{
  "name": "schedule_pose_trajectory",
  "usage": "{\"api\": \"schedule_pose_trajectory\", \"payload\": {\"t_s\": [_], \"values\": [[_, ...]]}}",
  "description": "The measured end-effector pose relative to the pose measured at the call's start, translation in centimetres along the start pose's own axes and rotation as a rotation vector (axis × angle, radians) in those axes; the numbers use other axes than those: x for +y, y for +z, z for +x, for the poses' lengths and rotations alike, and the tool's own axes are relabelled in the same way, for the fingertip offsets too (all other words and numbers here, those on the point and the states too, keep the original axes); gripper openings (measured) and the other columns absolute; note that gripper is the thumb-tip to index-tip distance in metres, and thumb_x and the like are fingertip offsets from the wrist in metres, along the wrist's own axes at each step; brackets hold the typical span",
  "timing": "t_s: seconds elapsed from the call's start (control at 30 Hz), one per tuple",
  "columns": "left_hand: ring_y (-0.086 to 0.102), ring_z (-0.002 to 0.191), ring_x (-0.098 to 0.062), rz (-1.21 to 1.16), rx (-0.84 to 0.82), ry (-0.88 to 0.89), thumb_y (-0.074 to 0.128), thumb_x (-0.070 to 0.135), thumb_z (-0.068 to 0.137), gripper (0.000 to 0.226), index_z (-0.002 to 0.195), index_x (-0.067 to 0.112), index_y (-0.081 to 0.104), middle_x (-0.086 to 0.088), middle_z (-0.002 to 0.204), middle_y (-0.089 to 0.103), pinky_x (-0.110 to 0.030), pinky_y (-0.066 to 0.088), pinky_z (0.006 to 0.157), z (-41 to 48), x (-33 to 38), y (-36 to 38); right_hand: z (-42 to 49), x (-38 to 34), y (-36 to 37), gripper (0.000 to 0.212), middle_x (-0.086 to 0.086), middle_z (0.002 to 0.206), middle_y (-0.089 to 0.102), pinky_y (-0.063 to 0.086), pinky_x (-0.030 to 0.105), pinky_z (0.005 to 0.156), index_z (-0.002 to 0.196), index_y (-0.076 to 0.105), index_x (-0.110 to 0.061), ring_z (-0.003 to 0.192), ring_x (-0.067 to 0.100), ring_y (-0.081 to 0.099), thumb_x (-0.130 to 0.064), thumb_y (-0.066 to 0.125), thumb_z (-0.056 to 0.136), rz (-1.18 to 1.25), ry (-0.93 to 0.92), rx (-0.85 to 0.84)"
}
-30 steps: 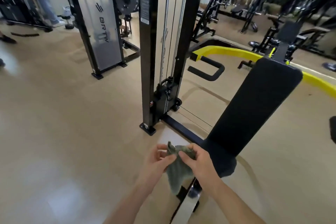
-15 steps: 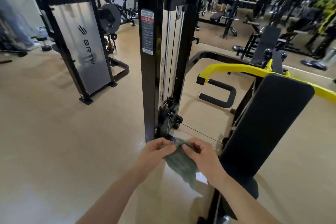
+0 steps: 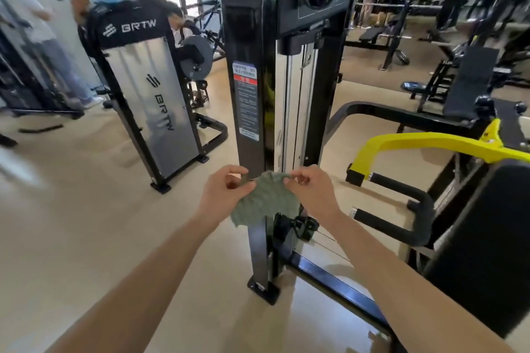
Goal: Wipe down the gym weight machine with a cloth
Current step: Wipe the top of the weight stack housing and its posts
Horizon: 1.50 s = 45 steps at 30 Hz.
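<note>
A grey-green cloth (image 3: 265, 199) hangs spread between my two hands in front of the weight machine's black upright post (image 3: 246, 71). My left hand (image 3: 226, 189) pinches the cloth's upper left edge. My right hand (image 3: 308, 189) pinches its upper right edge. The cloth covers part of the post at about mid height; I cannot tell whether it touches the post. The machine's black back pad (image 3: 487, 238) rises at the right, with a yellow arm (image 3: 430, 142) and black foam handles (image 3: 401, 189) behind it.
A second machine with a silver BRTW panel (image 3: 149, 94) stands to the left on the beige floor (image 3: 71, 223). People stand at the far left (image 3: 37, 31). Benches and racks (image 3: 401, 37) fill the back right. The machine's base rail (image 3: 329, 281) runs low across the floor.
My view has tilted up, showing more of the post. Both hands have lifted the cloth and pulled it wider, from bunched to spread before the post.
</note>
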State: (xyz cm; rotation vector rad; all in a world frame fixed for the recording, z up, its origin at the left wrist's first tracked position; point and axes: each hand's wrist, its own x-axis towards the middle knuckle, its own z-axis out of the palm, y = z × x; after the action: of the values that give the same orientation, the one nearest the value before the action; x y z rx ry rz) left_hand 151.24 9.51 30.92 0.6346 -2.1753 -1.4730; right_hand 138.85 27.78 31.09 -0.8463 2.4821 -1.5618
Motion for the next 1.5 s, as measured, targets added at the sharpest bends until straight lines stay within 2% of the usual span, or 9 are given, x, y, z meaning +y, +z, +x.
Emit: {"api": "schedule_pose_trajectory", "payload": {"t_s": [0.13,0.27,0.4,0.57,0.8,1.0,1.17,1.33,1.5], "values": [[0.066,0.07,-0.011,0.217,0.084,0.072,0.082,0.032,0.081,0.022,0.07,0.049,0.073,0.013,0.074,0.071,-0.033,0.054,0.067,5.6,-1.8,-0.9,5.4,0.4,3.4,0.012,-0.009,0.068,0.064,0.041,0.015,0.063,0.094,0.078,-0.016,0.065,0.003,0.054,-0.026,0.074,0.09,0.035,0.081,0.081],[0.052,0.065,-0.014,0.317,0.165,0.055,0.074,0.041,0.087,0.008,0.08,0.038,0.073,0.008,0.071,0.055,-0.029,0.036,0.059,9.6,-3.9,-0.8,8.0,0.7,7.5,0.016,-0.003,0.091,0.073,0.058,0.028,0.077,0.104,0.076,-0.017,0.086,0.011,0.068,-0.025,0.069,0.093,0.128,0.221,0.238],[0.067,0.074,-0.017,0.113,0.264,-0.064,0.065,0.041,0.095,0.014,0.089,0.029,0.069,0.012,0.076,0.067,-0.035,0.053,0.067,11.2,-5.5,1.5,7.2,-0.2,11.8,0.027,-0.012,0.108,0.066,0.051,0.011,0.085,0.118,0.063,-0.022,0.098,-0.003,0.062,-0.015,0.069,0.093,0.323,0.223,0.428],[0.065,0.088,-0.007,-0.194,0.233,-0.09,0.073,0.031,0.092,0.016,0.096,0.026,0.059,0.01,0.093,0.067,-0.032,0.057,0.08,12.0,-6.1,2.9,6.4,0.1,15.5,0.052,-0.001,0.125,0.064,0.057,0.029,0.093,0.129,0.047,-0.023,0.114,0.005,0.064,-0.004,0.072,0.088,0.486,0.292,0.524],[0.063,0.086,-0.007,-0.252,0.141,-0.108,0.082,0.027,0.084,0.035,0.102,0.018,0.053,0.005,0.096,0.064,-0.028,0.056,0.08,14.2,-6.1,2.0,7.9,-0.8,16.2,0.054,-0.016,0.115,0.065,0.058,0.027,0.089,0.123,0.047,-0.027,0.105,-0.007,0.064,-0.004,0.076,0.084,0.401,0.36,0.646],[0.062,0.088,0.003,-0.331,0.097,0.061,0.082,0.027,0.084,0.035,0.105,0.019,0.055,0.011,0.099,0.064,-0.022,0.055,0.08,13.9,-3.4,0.9,9.4,-2.8,14.2,0.058,-0.021,0.113,0.065,0.058,0.026,0.088,0.125,0.05,-0.024,0.108,-0.005,0.064,0.001,0.077,0.08,0.284,0.206,0.677],[0.062,0.111,-0.009,-0.333,0.024,0.288,0.085,0.017,0.08,0.053,0.12,0.023,0.051,0.013,0.119,0.058,-0.027,0.055,0.093,13.5,-2.6,0.7,9.7,-4.9,11.5,0.062,-0.012,0.119,0.067,0.058,0.026,0.09,0.119,0.048,-0.038,0.114,0.004,0.064,0.001,0.078,0.081,0.315,0.101,0.605],[0.057,0.118,-0.022,-0.235,0.161,0.472,0.081,0.014,0.082,0.05,0.12,0.023,0.051,0.006,0.127,0.052,-0.048,0.055,0.096,14.9,-0.9,0.6,11.8,-7.2,9.0,0.059,-0.01,0.12,0.068,0.057,0.039,0.095,0.123,0.049,-0.033,0.113,0.004,0.064,-0.008,0.08,0.08,0.318,0.018,0.599],[0.056,0.118,-0.015,-0.19,0.319,0.523,0.083,0.019,0.082,0.042,0.114,0.014,0.057,-0.001,0.127,0.057,-0.041,0.053,0.097,14.9,3.4,1.2,12.8,-7.7,6.4,0.051,-0.004,0.119,0.071,0.056,0.045,0.097,0.123,0.051,-0.021,0.112,0.011,0.067,-0.005,0.077,0.082,0.485,-0.069,0.48]]}}
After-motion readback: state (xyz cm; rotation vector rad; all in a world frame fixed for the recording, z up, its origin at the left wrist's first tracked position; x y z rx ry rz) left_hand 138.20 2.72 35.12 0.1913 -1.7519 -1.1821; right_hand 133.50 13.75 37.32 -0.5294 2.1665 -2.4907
